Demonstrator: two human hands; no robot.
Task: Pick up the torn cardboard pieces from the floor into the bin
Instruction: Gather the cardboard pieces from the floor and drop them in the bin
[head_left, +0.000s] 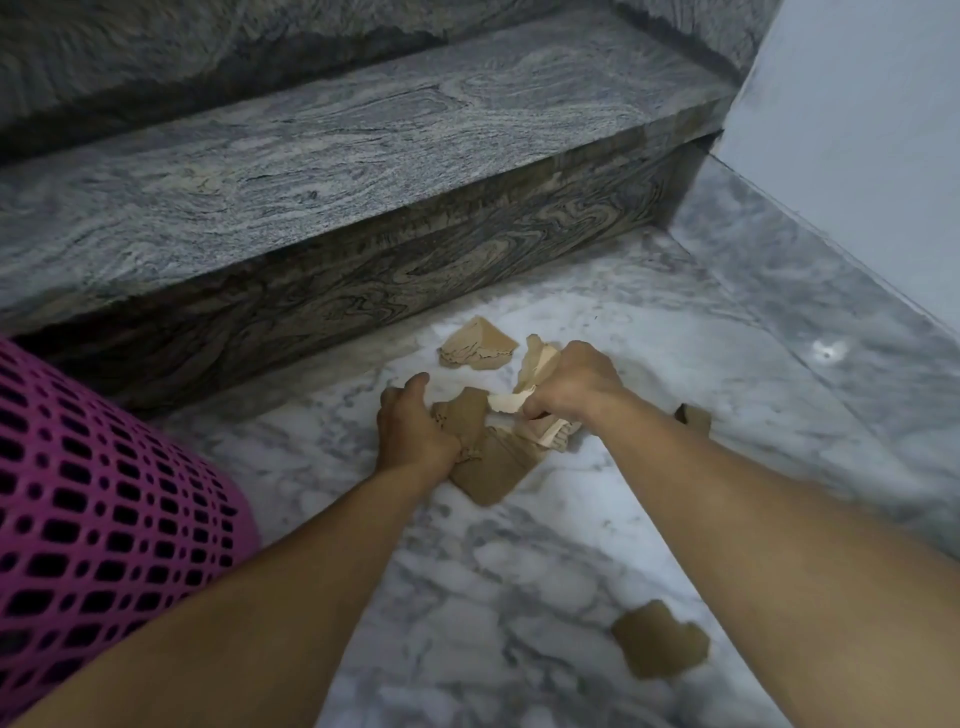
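Brown torn cardboard pieces (493, 462) are lying bunched in a heap on the white grey-veined marble floor (519, 571), and much of that heap is hiding under the two hands. How many pieces are stacked there is hard to make out (the edges overlap and the picture is blurring around the fingers). The left hand (413, 428) is curling over the heap's left edge, its fingers gripping a flat brown piece. The right hand (571, 382) is closing around pale, crumpled scraps at the heap's far right side, thumb pinching them from below. Both forearms are reaching in from the near edge, the right one covering part of a small brown scrap (693, 415) lying just right of the wrist. A separate folded tan cardboard piece (477, 345) is resting on the floor just beyond the hands, apart from them. Another rounded brown cardboard piece (661, 647) is lying well nearer, beside the right forearm. At the left, the magenta plastic mesh bin (104, 519) is being cut off by the frame, its rim out of view. Beyond, the swirled grey granite step (337, 156) is running across, and a pale blue-grey wall (857, 130) is standing at the far right.
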